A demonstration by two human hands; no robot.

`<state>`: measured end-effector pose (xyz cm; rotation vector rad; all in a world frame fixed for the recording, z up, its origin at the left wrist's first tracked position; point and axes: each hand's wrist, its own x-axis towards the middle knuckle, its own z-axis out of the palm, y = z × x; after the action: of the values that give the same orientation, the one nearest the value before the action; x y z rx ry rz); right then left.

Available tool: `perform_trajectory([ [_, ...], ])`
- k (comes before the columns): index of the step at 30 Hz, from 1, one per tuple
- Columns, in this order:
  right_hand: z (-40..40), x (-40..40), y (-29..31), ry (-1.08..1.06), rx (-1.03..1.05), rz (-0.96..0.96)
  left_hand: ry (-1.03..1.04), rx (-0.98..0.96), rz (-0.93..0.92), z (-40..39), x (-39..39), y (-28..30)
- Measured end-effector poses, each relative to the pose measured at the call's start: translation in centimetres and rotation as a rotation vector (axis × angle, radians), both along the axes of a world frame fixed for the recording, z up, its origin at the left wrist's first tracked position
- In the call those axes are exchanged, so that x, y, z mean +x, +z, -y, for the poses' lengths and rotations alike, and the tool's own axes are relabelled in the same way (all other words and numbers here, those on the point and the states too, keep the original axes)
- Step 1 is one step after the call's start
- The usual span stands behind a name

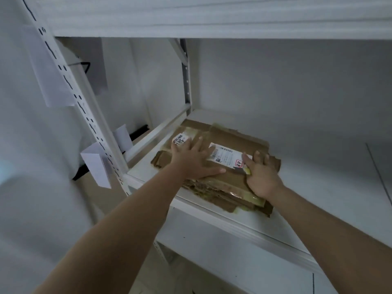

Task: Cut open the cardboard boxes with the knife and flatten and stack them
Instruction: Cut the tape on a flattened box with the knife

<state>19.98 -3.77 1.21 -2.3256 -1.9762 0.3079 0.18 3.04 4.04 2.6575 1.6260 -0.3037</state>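
While several flattened cardboard boxes [214,166] already lie stacked on the white shelf [307,209], the left hand [194,159] presses flat, fingers spread; the right hand [262,175] grips a yellow-handled knife [246,170]. Stacking looks nearly done.

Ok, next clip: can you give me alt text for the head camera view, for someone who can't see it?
Two bare hands press on a stack of flattened brown cardboard boxes on a white metal shelf. The left hand lies flat with spread fingers near a white shipping label; the right hand holds a small yellowish object, possibly the knife, against the top sheet.
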Motion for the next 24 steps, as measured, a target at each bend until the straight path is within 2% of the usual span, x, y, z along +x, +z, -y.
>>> perform_trajectory([
  [10, 1.1, -1.3, -2.5, -0.044, 0.196, 0.010, -0.032, 0.077, 0.236, -1.3, -1.1, -4.7],
  [13, 1.1, -1.5, -2.6, -0.053, 0.190, -0.021, -0.018, 0.086, 0.277, -1.5, -1.2, -5.1],
  [17, 0.8, -0.5, -1.8, -0.021, 0.114, -0.108, -0.008, 0.059, 0.178, -0.7, -0.7, -3.3],
  [20, 0.6, 1.0, -0.3, -0.016, 0.068, -0.286, -0.020, 0.066, 0.087, -0.2, -0.1, -1.5],
  [22, 1.3, 1.9, 0.6, -0.087, 0.167, -0.368, -0.030, 0.083, 0.058, 0.1, 0.4, -0.5],
  [24, 2.5, 2.6, 1.2, -0.184, 0.323, -0.357, -0.033, 0.089, 0.062, 0.5, 0.9, 0.4],
])
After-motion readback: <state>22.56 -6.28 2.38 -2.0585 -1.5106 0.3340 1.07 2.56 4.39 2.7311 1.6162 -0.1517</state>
